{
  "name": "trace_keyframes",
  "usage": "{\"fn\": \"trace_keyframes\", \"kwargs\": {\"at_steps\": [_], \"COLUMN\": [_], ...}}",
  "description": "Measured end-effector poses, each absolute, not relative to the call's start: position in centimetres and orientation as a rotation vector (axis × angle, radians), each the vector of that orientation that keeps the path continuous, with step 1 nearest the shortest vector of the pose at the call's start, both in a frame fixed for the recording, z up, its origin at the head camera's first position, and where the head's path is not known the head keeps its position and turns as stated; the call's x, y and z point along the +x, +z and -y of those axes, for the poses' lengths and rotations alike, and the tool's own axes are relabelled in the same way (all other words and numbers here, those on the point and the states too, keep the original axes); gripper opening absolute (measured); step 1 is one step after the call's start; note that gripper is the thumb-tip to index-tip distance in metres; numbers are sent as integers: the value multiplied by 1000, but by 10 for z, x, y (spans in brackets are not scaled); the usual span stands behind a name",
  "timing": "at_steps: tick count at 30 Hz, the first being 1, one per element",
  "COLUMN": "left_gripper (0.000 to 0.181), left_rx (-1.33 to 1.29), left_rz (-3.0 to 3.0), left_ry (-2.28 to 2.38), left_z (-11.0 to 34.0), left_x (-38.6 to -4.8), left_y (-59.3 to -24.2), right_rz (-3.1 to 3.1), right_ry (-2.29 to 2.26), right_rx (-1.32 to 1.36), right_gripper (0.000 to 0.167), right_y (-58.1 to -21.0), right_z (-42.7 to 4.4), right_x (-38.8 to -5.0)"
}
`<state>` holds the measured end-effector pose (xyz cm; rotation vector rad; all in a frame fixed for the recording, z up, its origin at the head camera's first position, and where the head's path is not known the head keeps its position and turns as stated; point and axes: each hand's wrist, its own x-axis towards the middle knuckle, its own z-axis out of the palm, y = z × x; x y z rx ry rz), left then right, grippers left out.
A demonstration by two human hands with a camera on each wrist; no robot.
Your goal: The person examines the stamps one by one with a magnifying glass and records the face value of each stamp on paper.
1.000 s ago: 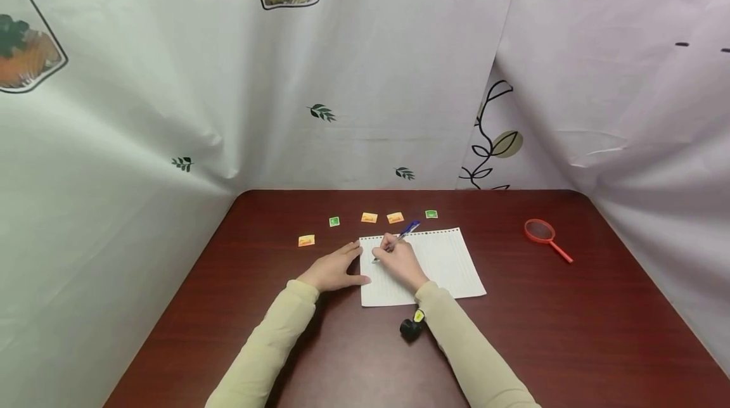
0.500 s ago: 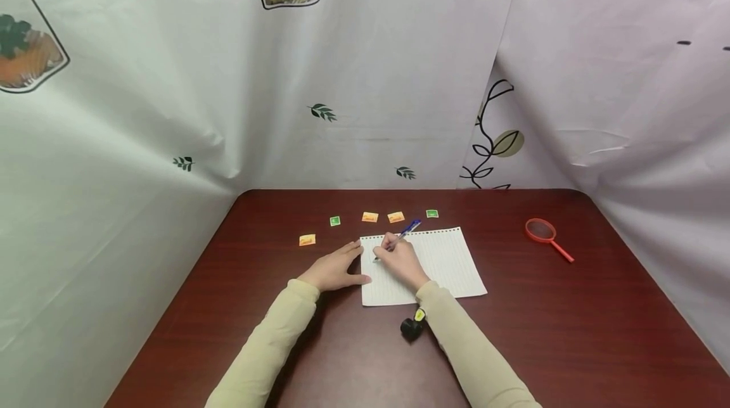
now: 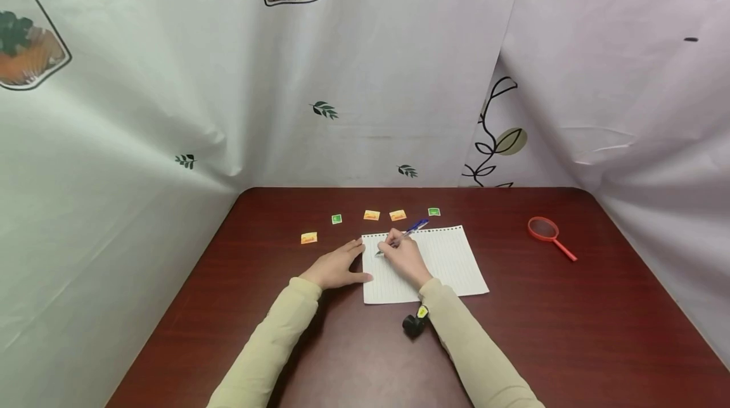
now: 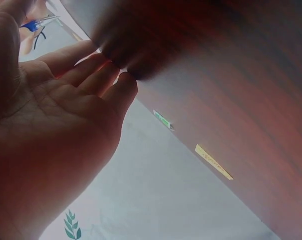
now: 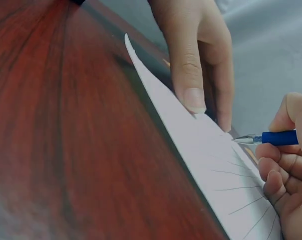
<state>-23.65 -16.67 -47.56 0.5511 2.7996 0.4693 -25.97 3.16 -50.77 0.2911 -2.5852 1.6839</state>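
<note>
A lined sheet of paper (image 3: 447, 262) with punched holes along its far edge lies on the dark red table. My right hand (image 3: 406, 260) pinches a blue pen (image 3: 419, 225) over the sheet's left part, its tip at or just above the paper. In the right wrist view the pen (image 5: 278, 138) points left, its metal tip close to the sheet (image 5: 191, 145). My left hand (image 3: 336, 268) rests at the paper's left edge, fingers straight and thumb on the sheet. From the left wrist its palm (image 4: 55, 120) shows, fingertips touching the table.
Several small orange and green cards lie beyond the paper, among them a green card (image 3: 336, 219) and an orange card (image 3: 309, 238). A red magnifying glass (image 3: 544, 228) lies to the right. A small black object (image 3: 413, 326) sits by the right sleeve. White fabric (image 3: 365, 78) hangs behind the table.
My right hand and the pen have shifted slightly, with the tip a little farther up the sheet. The left hand stays at the paper's edge. The head view has tilted slightly.
</note>
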Motion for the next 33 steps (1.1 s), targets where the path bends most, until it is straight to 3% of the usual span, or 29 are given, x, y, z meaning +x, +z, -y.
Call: {"fn": "trace_keyframes", "kwargs": {"at_steps": [22, 33], "left_gripper": [86, 86], "left_rx": [547, 544], "left_rz": [-2799, -2800], "left_ry": [483, 510], "left_z": [166, 166], "left_x": [-238, -239], "left_y": [-476, -477], "right_rz": [2561, 2588], "right_ry": [1682, 1665], "right_rx": [264, 381], "right_gripper": [17, 17], "right_y": [-509, -510], "right_z": [-32, -34], "right_x": [-260, -262]}}
